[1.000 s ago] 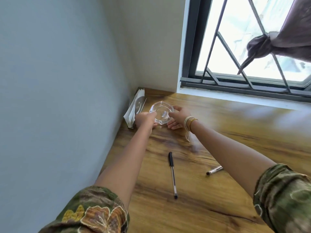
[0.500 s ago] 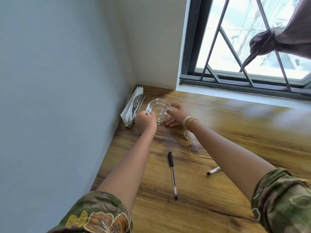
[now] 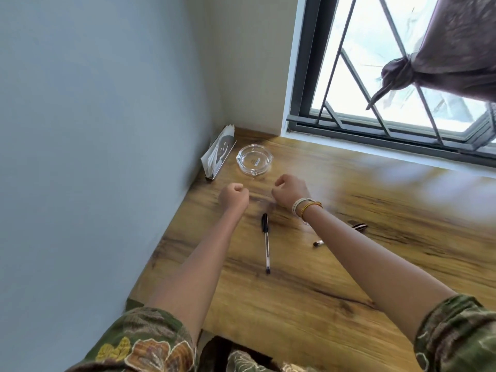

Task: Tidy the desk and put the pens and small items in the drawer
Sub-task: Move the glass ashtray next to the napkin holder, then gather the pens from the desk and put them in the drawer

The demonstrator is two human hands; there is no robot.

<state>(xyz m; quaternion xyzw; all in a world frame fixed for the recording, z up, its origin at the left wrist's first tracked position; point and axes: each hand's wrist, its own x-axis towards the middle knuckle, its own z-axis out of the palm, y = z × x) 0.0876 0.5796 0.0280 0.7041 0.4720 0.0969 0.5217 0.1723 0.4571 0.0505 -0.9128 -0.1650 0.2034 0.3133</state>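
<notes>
A clear glass ashtray [image 3: 254, 160] stands on the wooden desk [image 3: 335, 277] near the far left corner. My left hand [image 3: 234, 196] and my right hand [image 3: 291, 190] hover just in front of it, fingers curled, holding nothing. A black-capped pen [image 3: 266, 242] lies on the desk between my forearms. A second pen [image 3: 318, 243] shows only its tip beside my right forearm, which hides the rest. A small dark item [image 3: 359, 226] lies just right of that forearm.
A napkin holder with white paper [image 3: 218, 154] leans against the left wall beside the ashtray. A barred window [image 3: 389, 89] with a knotted curtain [image 3: 453, 55] runs along the desk's back edge. The wall bounds the desk on the left.
Both hands have let go of the glass ashtray and pulled back toward me. The ashtray now stands alone near the corner. The pens have not moved.
</notes>
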